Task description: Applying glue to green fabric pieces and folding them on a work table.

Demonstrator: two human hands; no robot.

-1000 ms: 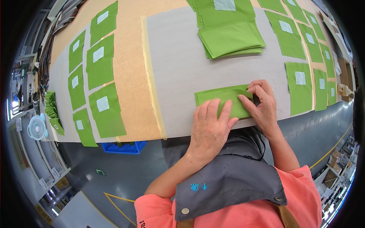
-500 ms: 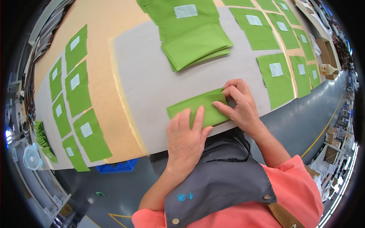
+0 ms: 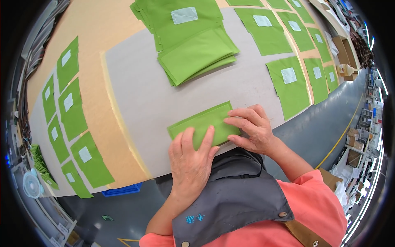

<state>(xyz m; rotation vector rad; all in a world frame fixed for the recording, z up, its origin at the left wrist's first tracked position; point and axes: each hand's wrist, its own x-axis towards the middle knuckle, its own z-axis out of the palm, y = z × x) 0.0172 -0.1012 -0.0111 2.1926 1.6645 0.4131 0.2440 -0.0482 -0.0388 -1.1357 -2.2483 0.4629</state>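
Folded cloth (image 3: 201, 116) lies at the near edge of the bench (image 3: 135, 82). I see the left hand (image 3: 191, 164) spread flat on it, gripping nothing; the right hand (image 3: 255, 129) half open at its right end, no pinch visible. Risk, I judge: uneven pressure skews the layers; light hold lets the fold spring.

left hand (image 3: 190, 164) resting on folded green cloth (image 3: 218, 126), right hand (image 3: 254, 129) at its right end; cloth stack (image 3: 195, 51) beyond.
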